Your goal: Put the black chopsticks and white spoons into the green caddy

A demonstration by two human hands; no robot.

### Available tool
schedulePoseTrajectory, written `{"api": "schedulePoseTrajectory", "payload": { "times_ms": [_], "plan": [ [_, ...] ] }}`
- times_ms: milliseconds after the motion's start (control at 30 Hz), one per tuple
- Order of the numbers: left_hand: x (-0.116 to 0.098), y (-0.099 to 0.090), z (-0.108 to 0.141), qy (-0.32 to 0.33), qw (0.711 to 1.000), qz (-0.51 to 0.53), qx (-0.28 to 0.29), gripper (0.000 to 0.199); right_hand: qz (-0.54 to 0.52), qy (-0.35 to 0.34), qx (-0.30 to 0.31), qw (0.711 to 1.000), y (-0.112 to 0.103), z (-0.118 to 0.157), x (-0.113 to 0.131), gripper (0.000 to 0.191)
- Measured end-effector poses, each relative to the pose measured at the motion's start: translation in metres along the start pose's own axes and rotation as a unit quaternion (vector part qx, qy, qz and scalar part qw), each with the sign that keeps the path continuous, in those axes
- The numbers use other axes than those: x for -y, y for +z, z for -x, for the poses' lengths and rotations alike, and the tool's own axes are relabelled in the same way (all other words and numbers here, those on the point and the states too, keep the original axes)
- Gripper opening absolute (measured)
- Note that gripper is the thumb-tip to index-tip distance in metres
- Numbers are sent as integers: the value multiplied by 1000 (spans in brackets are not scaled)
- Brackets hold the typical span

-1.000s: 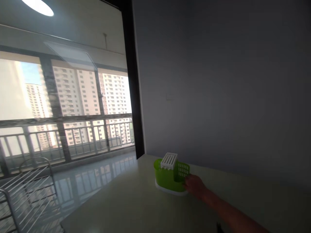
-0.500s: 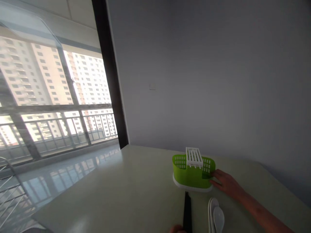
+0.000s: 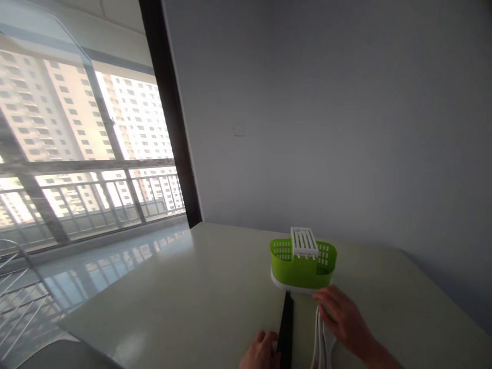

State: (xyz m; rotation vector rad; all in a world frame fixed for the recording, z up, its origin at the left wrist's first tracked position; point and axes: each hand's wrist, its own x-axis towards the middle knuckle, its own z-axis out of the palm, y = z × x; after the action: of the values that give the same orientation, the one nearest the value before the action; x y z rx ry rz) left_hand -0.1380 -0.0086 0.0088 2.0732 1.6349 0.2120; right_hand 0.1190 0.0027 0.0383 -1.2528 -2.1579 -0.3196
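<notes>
A green basket point(image 3: 302, 271) with a white base and a white slatted rack point(image 3: 304, 242) on top stands on the table. In front of it lies a long black object point(image 3: 285, 328), its far tip near the base. My left hand point(image 3: 262, 351) is at the near left side of the black object, fingers curled against it; whether it grips it is unclear. White spoons point(image 3: 320, 341) lie to the right of the black object. My right hand point(image 3: 344, 320) is over their far ends, fingers bent and touching or just above them; its exact grip is hidden.
The pale table point(image 3: 184, 302) reaches back to a grey wall point(image 3: 326, 128). At the left are a window with a railing, a metal rack point(image 3: 25, 297) and a grey rounded object point(image 3: 65, 354) at the bottom edge.
My right hand has left the basket's right side and come nearer, onto the white spoons. My left hand shows more, beside the black object. The camera view has shifted slightly.
</notes>
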Motion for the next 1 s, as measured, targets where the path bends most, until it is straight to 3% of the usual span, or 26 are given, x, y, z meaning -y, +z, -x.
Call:
{"api": "schedulePoseTrajectory", "payload": {
  "times_ms": [67, 167, 333, 567, 867, 1000],
  "plan": [
    [-5, -3, 2, 3, 1000, -15, -24, 32, -11, -16, 67, 998, 14, 3, 36, 30],
    [-10, -7, 4, -8, 999, -38, -38, 32, -3, -20, 94, 995, 42, 8, 69, 32],
    [-8, -16, 4, -29, 995, -78, -45, 29, -13, -24, 101, 995, 73, 15, 76, 22],
    [-12, -15, 4, -5, 996, -89, -18, 31, -26, -18, 120, 992, 64, 22, 71, 23],
    [-2, -18, 6, -8, 997, -73, -36, 22, -45, -12, 123, 991, 58, 22, 71, 15],
    [2, -17, 5, -6, 996, -77, -48, 22, -33, -15, 157, 987, 55, 19, 72, 30]
  ]
}}
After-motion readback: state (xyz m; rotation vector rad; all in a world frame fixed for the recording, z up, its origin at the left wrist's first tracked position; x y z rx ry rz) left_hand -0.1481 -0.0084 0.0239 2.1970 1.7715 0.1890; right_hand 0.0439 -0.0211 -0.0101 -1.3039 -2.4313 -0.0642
